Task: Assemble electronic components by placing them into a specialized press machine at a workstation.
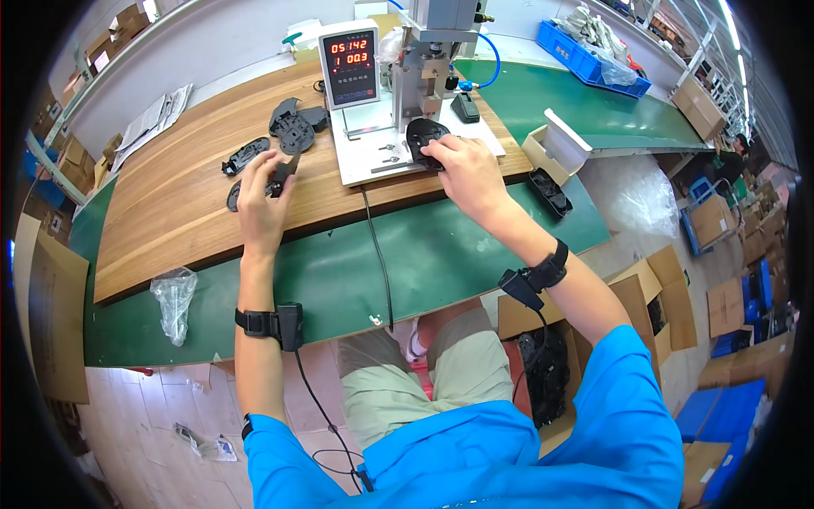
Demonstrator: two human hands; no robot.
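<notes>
Presently, at the far left, a bag [174, 301] lies on the green tabletop [441, 246], where a passing forearm could sweep it off. The left hand [260, 208] is narrow, seemingly pinching a dark piece [292, 166] above the board [170, 220], near the loose parts [292, 129]; a slack pinch might drop the piece among them, though the fingers hide how firmly it is held. Farther right, the right hand [468, 174] grips the near edge of the shell [422, 136], which is at the press [420, 81], over the white plate [360, 161]. Should the shell sit askew, it could be marked or cracked; fingertips this close might be caught if the press came down.

As for materials, the bag is clear, crumpled film and the board streaked wood grain. The parts look like matt moulded plastic, rounded and hollowed; the shell is a black, shallow oval. The plate is flat and smooth, the press boxy grey metal. Last come a pale, open-flapped box [539, 157] and a black, oblong case [549, 193].
</notes>
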